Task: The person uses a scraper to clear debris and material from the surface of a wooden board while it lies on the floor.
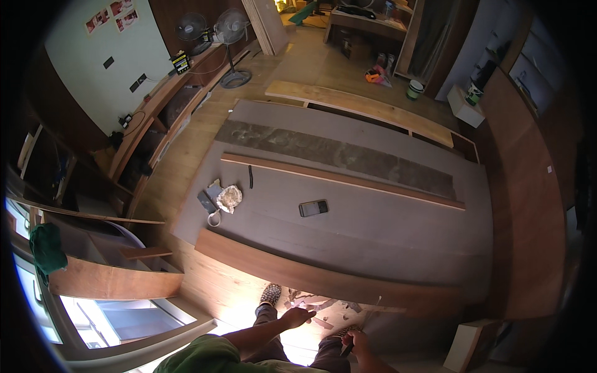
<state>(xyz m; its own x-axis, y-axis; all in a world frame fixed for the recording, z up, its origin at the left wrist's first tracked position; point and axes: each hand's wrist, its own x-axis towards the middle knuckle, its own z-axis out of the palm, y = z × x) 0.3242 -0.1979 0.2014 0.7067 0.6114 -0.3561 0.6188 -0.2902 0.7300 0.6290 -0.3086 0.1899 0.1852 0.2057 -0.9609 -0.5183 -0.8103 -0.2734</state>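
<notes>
Near the lower edge, my left hand [298,316] reaches over the bright floor from a green sleeve. Its fingers are closed; whatever they pinch is too small and glaring to make out. My right hand [356,341] is wrapped round a thin dark handle-like thing [347,350], whose kind I cannot tell. Torn brown scraps [321,322] lie on the floor between my feet, beside the left hand. Just beyond both hands runs the long brown wooden board [298,267] along the near side of a large grey-brown panel platform [385,230].
On the platform lie a phone [313,208], a narrow wooden strip [348,181], a dark grey strip [336,155] and a crumpled whitish bundle [229,198]. A tall brown panel [525,205] stands right. Two fans [232,28] stand far left. A bucket [415,90] sits far right.
</notes>
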